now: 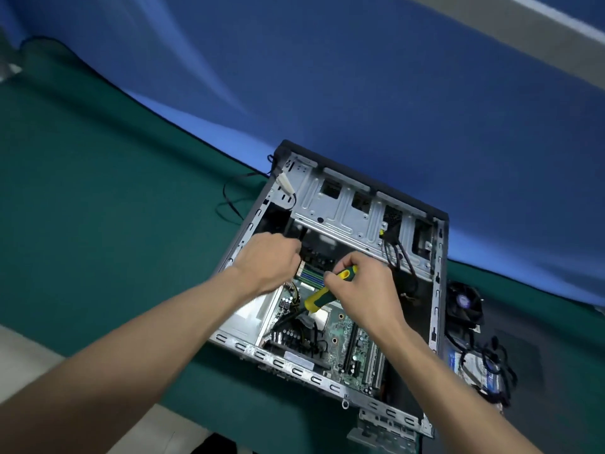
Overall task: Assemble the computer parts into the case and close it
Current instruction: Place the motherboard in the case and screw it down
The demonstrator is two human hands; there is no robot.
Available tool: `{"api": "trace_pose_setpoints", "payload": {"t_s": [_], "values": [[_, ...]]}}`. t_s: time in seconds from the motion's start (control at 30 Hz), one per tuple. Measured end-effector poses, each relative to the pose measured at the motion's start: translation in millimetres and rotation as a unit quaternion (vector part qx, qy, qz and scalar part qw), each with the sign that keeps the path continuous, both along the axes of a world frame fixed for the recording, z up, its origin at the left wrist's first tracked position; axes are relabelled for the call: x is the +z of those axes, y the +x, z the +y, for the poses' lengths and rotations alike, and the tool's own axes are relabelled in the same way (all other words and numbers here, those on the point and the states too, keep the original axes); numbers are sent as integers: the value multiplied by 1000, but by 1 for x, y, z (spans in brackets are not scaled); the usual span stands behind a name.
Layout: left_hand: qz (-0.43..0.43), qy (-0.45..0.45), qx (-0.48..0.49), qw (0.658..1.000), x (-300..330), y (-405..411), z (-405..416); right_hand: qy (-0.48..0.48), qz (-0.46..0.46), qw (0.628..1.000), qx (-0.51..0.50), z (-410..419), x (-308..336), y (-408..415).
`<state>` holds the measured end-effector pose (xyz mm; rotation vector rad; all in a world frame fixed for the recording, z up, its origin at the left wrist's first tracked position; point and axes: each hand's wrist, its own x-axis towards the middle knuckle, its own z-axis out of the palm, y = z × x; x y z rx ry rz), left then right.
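Gripping yellow-green plastic-handled screwdriver (322, 294), right hand (358, 283) works inside open grey metal computer case (437, 290); left hand (268, 265) fingers curled inside, hold unclear.

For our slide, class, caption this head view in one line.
Right hand grips a yellow-green screwdriver over the motherboard inside the open computer case.

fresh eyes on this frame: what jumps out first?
The open computer case lies on its side on the green table, motherboard exposed. Over its middle, the right hand grips a yellow-and-green screwdriver; the left hand reaches in beside it. A fan lies outside, right of the case.
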<state>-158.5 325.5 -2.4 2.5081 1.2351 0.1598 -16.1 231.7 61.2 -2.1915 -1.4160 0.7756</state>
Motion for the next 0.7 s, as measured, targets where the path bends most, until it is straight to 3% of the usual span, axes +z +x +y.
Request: {"api": "trace_pose_setpoints", "payload": {"t_s": [0.13, 0.7], "values": [[36, 44, 38, 998, -2, 4, 2, -19, -3, 1000, 11, 0, -11, -1], [48, 29, 51, 997, -5, 5, 2, -54, 29, 998, 23, 5, -29, -8]]}}
